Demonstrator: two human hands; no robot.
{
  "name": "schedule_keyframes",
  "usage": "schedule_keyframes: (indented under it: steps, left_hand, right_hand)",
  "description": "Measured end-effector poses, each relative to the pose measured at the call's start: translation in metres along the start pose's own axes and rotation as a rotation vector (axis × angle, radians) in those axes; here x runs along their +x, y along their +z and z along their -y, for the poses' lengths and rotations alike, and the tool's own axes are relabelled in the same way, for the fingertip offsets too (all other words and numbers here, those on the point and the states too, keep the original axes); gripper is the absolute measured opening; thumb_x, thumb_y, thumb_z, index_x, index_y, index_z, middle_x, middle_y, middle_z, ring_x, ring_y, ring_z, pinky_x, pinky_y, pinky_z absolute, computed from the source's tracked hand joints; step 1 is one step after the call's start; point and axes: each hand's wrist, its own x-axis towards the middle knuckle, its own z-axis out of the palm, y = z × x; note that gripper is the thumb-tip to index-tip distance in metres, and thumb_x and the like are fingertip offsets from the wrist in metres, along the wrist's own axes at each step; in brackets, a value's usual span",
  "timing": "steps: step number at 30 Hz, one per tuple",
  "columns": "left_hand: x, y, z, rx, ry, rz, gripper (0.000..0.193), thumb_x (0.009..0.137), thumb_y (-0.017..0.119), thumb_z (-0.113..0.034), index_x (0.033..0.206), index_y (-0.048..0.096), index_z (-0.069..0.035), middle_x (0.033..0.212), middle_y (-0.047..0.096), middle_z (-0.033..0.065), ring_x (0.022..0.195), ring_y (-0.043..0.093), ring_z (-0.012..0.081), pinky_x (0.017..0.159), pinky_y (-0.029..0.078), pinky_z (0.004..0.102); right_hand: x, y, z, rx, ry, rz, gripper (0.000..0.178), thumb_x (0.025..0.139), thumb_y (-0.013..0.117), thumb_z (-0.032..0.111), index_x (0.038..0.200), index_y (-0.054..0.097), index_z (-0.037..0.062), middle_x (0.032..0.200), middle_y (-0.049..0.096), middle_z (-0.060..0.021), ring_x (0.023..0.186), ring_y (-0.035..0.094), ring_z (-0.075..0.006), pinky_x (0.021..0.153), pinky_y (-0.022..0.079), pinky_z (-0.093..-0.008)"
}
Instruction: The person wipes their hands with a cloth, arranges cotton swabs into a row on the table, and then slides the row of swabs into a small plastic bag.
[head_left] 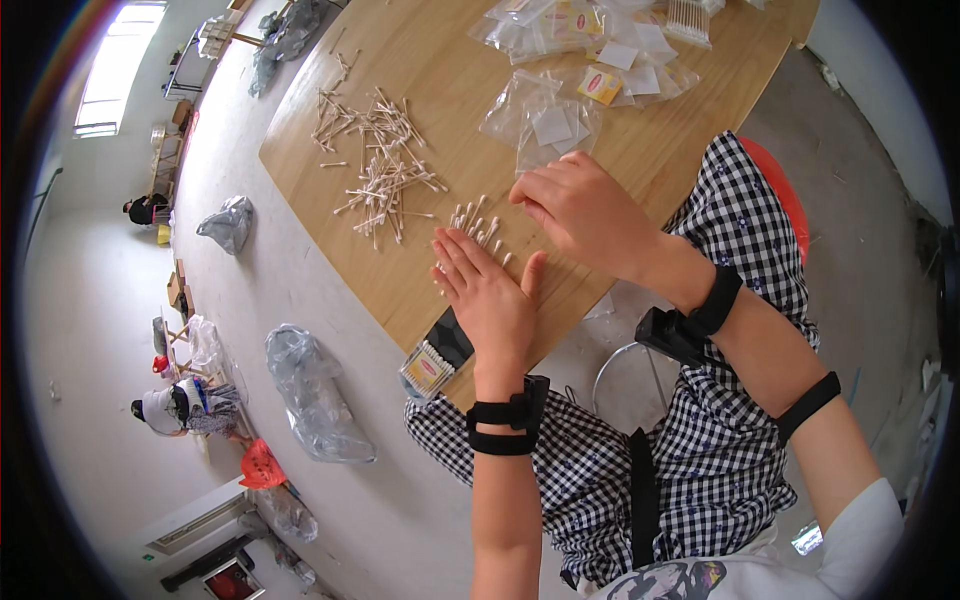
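My left hand [487, 300] lies palm down over the near part of the table [620, 150], fingers stretched out and thumb apart. A small group of cotton swabs [474, 222] shows beyond its fingertips and beside its thumb; how many lie beneath the palm is hidden. To the right, my right hand [590, 215] is raised a little with its fingers curled in. Whatever those fingers might hold cannot be seen. A larger loose pile of white-tipped cotton swabs [385, 150] spreads farther away on the left. By my left wrist, a container packed with swabs [427, 370] sits at the table's edge.
Clear plastic bags [545, 115] with white cards and a yellow packet [599, 86] lie at the far right. A dark object [450, 338] adjoins the swab container. Grey plastic bags [310, 395] rest on the floor to the left. Other people [180, 408] are in the distance.
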Motion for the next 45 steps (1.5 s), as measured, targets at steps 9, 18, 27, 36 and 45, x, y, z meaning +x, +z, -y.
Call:
schedule_keyframes:
  steps: [9, 18, 27, 36, 45]
  left_hand:
    - [-0.035, -0.007, -0.01, -0.02, 0.138, 0.055, 0.108, 0.09, 0.052, -0.066, 0.151, 0.009, 0.013, 0.159, 0.015, 0.0315, 0.15, 0.011, 0.0411, 0.121, 0.01, 0.0504]
    - [-0.029, -0.008, -0.005, -0.061, 0.08, -0.012, 0.111, 0.087, 0.058, -0.065, 0.152, 0.01, 0.011, 0.16, 0.015, 0.0295, 0.151, 0.01, 0.0385, 0.121, 0.007, 0.0533]
    - [-0.04, -0.005, -0.011, -0.078, 0.104, 0.051, 0.112, 0.087, 0.055, -0.069, 0.152, 0.012, 0.011, 0.159, 0.018, 0.0291, 0.151, 0.012, 0.0385, 0.121, 0.008, 0.0529]
    - [-0.041, 0.002, -0.008, -0.056, 0.112, 0.016, 0.111, 0.088, 0.05, -0.071, 0.151, 0.013, 0.013, 0.159, 0.016, 0.0296, 0.151, 0.011, 0.0387, 0.122, 0.008, 0.0501]
    - [-0.04, -0.007, -0.005, -0.089, 0.126, -0.022, 0.106, 0.089, 0.055, -0.065, 0.15, 0.017, 0.014, 0.157, 0.022, 0.0302, 0.15, 0.018, 0.0386, 0.122, 0.012, 0.0485]
  right_hand:
    - [-0.001, 0.008, 0.0, 0.048, -0.016, -0.002, 0.01, 0.086, 0.061, 0.008, 0.094, 0.064, 0.0039, 0.088, 0.071, -0.0093, 0.086, 0.067, -0.0242, 0.089, 0.044, -0.0364]
    - [-0.009, 0.006, -0.001, 0.086, 0.023, 0.296, 0.002, 0.08, 0.066, 0.012, 0.081, 0.065, 0.0117, 0.082, 0.065, -0.0051, 0.082, 0.064, -0.024, 0.082, 0.047, -0.0378]
    - [-0.021, 0.017, -0.002, -0.155, -0.183, 0.334, 0.011, 0.075, 0.069, 0.012, 0.083, 0.065, 0.007, 0.088, 0.063, -0.0064, 0.091, 0.062, -0.0224, 0.086, 0.044, -0.0354]
    - [-0.026, -0.032, 0.002, -0.428, -0.141, 0.256, 0.014, 0.079, 0.061, 0.008, 0.091, 0.06, 0.0031, 0.09, 0.062, -0.011, 0.094, 0.059, -0.0272, 0.086, 0.045, -0.0378]
    - [-0.117, -0.201, -0.005, -0.339, 0.508, -0.222, 0.012, 0.089, 0.057, 0.001, 0.099, 0.051, 0.0012, 0.086, 0.058, -0.0159, 0.08, 0.057, -0.029, 0.076, 0.046, -0.0361]
